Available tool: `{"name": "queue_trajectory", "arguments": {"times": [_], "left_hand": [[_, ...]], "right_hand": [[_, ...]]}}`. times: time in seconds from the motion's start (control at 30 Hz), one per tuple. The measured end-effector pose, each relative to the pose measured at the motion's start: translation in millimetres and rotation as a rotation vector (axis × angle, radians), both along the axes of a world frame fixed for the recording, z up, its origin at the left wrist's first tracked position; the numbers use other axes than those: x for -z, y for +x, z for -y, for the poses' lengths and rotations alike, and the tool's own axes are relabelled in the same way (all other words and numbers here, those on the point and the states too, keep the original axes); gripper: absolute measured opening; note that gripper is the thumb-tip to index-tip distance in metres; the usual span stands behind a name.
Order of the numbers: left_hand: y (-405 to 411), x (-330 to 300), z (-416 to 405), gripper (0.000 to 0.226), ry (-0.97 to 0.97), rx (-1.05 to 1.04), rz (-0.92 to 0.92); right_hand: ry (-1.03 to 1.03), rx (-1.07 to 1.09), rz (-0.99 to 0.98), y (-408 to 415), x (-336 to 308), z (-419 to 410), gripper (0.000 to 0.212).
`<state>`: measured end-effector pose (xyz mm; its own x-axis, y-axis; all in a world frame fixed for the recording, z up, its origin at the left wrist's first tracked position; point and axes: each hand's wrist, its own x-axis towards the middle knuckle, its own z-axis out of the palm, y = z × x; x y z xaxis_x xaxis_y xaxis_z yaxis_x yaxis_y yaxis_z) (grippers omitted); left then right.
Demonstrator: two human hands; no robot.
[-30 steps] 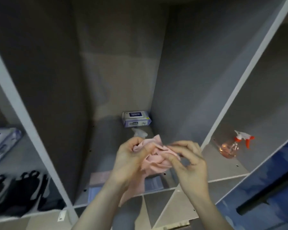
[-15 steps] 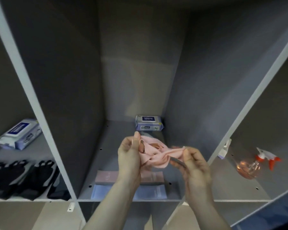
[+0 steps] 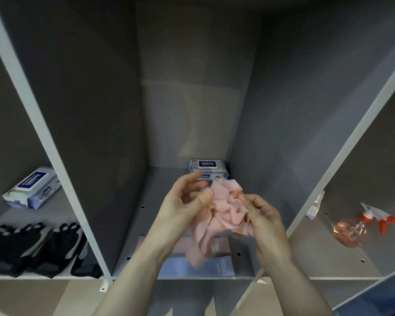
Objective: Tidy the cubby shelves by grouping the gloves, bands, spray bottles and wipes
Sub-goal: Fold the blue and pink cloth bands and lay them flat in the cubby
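Observation:
A crumpled pink band (image 3: 224, 215) hangs in front of the middle cubby, held between both hands. My left hand (image 3: 183, 206) pinches its left edge with the thumb while the fingers spread above. My right hand (image 3: 263, 215) grips its right side. Below them, flat on the middle cubby floor, lie a pink band (image 3: 219, 245) and a blue band (image 3: 205, 266). A wipes pack (image 3: 206, 167) sits at the back of that cubby. The left cubby holds another wipes pack (image 3: 33, 187) and black gloves (image 3: 32, 247). A spray bottle (image 3: 360, 224) with pink liquid lies in the right cubby.
White shelf dividers (image 3: 62, 169) separate the grey cubbies. A small white-and-purple item (image 3: 315, 206) leans on the right divider. The lower row of cubbies (image 3: 183, 297) shows beneath the shelf edge.
The pink band went from stretched between my hands to bunched up with a tail hanging down. My left fingers opened above it. The view shifted slightly.

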<state>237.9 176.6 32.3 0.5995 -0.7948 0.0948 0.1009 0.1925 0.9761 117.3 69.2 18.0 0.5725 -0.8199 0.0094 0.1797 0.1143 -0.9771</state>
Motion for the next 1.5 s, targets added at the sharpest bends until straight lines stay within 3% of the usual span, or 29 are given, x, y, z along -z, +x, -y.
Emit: {"name": "queue_trajectory", "arguments": {"times": [0.1,0.23,0.33,0.43,0.53,0.6,0.7,0.8,0.9,1.0,1.1,1.17,1.23,1.33,1.4,1.5], "left_hand": [[3.9,1.3,-6.9,0.045,0.019,0.034,0.085],[2.3,0.1,-6.9,0.016,-0.018,-0.146,0.119],[1.0,-0.1,-5.8,0.01,-0.042,-0.224,0.115],[1.4,0.0,-7.7,0.009,-0.06,-0.24,0.109],[0.2,0.1,-10.4,0.011,-0.046,-0.22,0.13],[-0.4,2.2,-11.9,0.027,-0.014,-0.194,0.188],[2.5,7.5,-14.0,0.056,0.099,-0.116,0.515],[1.5,6.4,-12.5,0.034,0.172,-0.153,0.7],[1.3,5.5,-11.7,0.016,0.137,-0.269,0.643],[-1.9,5.8,-8.6,0.011,0.082,-0.261,0.434],[2.2,10.4,-4.3,0.01,0.026,-0.332,0.037],[7.1,11.8,-3.7,0.012,-0.002,-0.352,-0.213],[7.5,12.3,-4.4,0.014,0.001,-0.364,-0.315],[2.7,11.7,-1.1,0.017,-0.083,-0.406,-0.479],[-3.2,11.6,2.1,0.02,-0.116,-0.387,-0.501],[-9.7,14.6,7.1,0.021,-0.052,-0.379,-0.276]], "right_hand": [[0.055,-0.021,-0.06,1.3,-0.5,4.0,0.014],[0.004,0.026,0.022,9.5,2.1,-3.1,0.028],[-0.308,0.154,0.154,9.2,0.3,-14.6,0.044],[-0.726,0.202,0.073,7.5,3.4,-18.4,0.046],[-0.83,0.213,-0.015,6.7,3.3,-14.3,0.053],[-0.915,0.19,-0.098,4.6,1.8,-11.0,0.061],[-1.052,0.168,-0.147,3.3,1.8,-6.6,0.034],[-1.049,0.181,-0.165,3.9,3.4,-7.5,0.016],[-1.082,0.187,-0.253,2.6,4.4,-8.1,0.001],[-1.032,0.266,-0.273,3.4,4.9,-7.0,0.01],[-0.817,0.308,-0.126,3.7,11.0,-4.9,0.018],[-0.549,0.32,-0.029,0.6,16.8,0.6,0.029],[-0.319,0.304,0.039,-3.2,21.7,4.1,0.031],[-0.13,0.346,0.117,-4.9,25.8,4.6,0.027],[-0.169,0.318,0.115,-4.6,25.5,0.3,0.025],[-0.322,0.083,0.012,-5.0,22.8,-7.9,0.01]]}}
